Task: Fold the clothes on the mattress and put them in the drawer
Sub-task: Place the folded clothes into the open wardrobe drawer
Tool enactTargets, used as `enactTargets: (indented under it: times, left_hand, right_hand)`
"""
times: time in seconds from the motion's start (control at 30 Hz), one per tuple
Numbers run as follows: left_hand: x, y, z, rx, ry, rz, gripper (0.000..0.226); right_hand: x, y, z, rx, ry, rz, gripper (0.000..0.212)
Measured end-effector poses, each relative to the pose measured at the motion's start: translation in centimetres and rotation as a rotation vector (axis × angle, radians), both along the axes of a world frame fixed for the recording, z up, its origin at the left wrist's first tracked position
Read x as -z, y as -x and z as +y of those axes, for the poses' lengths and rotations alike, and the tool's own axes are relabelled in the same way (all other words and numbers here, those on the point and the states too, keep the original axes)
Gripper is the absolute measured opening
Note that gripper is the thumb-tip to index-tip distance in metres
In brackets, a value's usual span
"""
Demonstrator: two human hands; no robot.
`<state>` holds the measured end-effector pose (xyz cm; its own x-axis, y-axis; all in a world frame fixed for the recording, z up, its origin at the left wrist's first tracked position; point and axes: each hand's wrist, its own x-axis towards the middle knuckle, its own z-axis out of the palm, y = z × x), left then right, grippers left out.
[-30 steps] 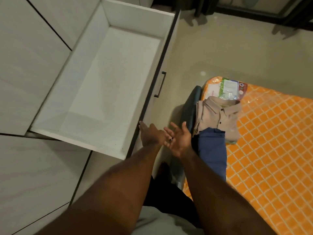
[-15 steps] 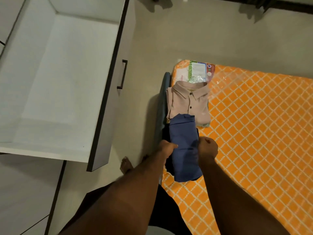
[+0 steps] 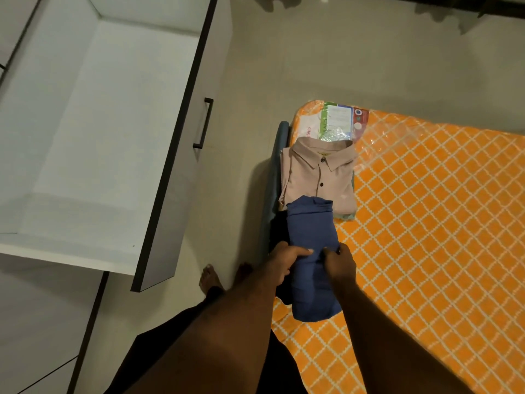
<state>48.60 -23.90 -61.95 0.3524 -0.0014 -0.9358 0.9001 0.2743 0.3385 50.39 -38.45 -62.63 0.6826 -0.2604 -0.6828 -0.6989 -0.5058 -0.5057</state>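
The white drawer stands pulled out well to the left of the person's fingers, and nothing lies inside it; a single dark handle runs down its front panel. Between the drawer and the hands, two bare feet rest on the floor.

The left hand is closed on the left edge of a folded blue garment, its fingers curled onto the cloth. The right hand pinches the same garment just to the right, fingers bent down into the fabric (a dark ring shows on one of them). The two hands nearly touch across the blue cloth. A dark garment lies under the blue one, showing at its left side.

Just beyond the fingers lies one folded beige collared shirt, its near edge tucked under the blue garment. Further on is a plastic-wrapped printed label at the corner of the mattress. The orange, white-latticed mattress spreads out to the right of the hands. Three garments can be counted, all at the mattress's left edge.
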Motion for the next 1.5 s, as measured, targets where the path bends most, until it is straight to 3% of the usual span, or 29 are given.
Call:
enactTargets:
  times: [0.13,0.3,0.4,0.5,0.6,0.7,0.83,1.2,1.27,1.37,1.5]
  left_hand:
    - [-0.9,-0.8,-1.5,0.041,0.079,-0.153,0.056]
    - [-3.4,-2.0,-2.2,0.114,0.138,-0.231,0.046]
    - [-5.3,-2.9,-1.2,0.047,0.18,-0.255,0.038]
    - [-7.8,-3.7,1.3,-0.119,0.194,-0.259,0.035]
    - [-10.5,-4.7,5.5,-0.226,0.199,-0.191,0.054]
    - [-13.3,-5.6,10.3,-0.325,0.212,-0.211,0.033]
    - [-16.3,-5.6,17.6,-0.459,0.181,-0.305,0.024]
    - [-15.6,4.1,38.1,-0.904,0.123,-0.404,0.048]
    - [-15.0,6.0,41.4,-0.982,0.106,-0.407,0.052]
    - [-14.4,8.4,46.2,-1.108,0.06,-0.433,0.045]
    - [-12.7,11.4,51.5,-1.229,0.032,-0.462,0.04]
  right_hand:
    - [-1.1,0.2,-1.1,0.102,0.024,-0.059,0.021]
    - [-3.5,0.1,-1.9,0.132,0.055,-0.174,0.018]
    - [-5.3,-1.1,-1.2,0.075,0.026,-0.249,0.019]
    - [-8.2,-3.2,0.8,0.024,-0.185,-0.276,0.027]
    - [-11.8,-5.9,3.6,-0.073,-0.474,-0.149,0.021]
    - [-15.2,-7.8,8.0,-0.158,-0.718,-0.014,0.049]
    - [-18.9,-8.9,15.9,-0.134,-0.837,0.125,0.041]
    - [-19.5,-7.9,40.0,-0.716,-0.732,0.267,0.055]
    - [-19.1,-7.0,44.0,-0.827,-0.748,0.321,0.047]
    - [-18.1,-5.4,49.2,-0.972,-0.728,0.354,0.042]
    - [-15.0,-4.0,53.8,-1.144,-0.603,0.443,0.059]
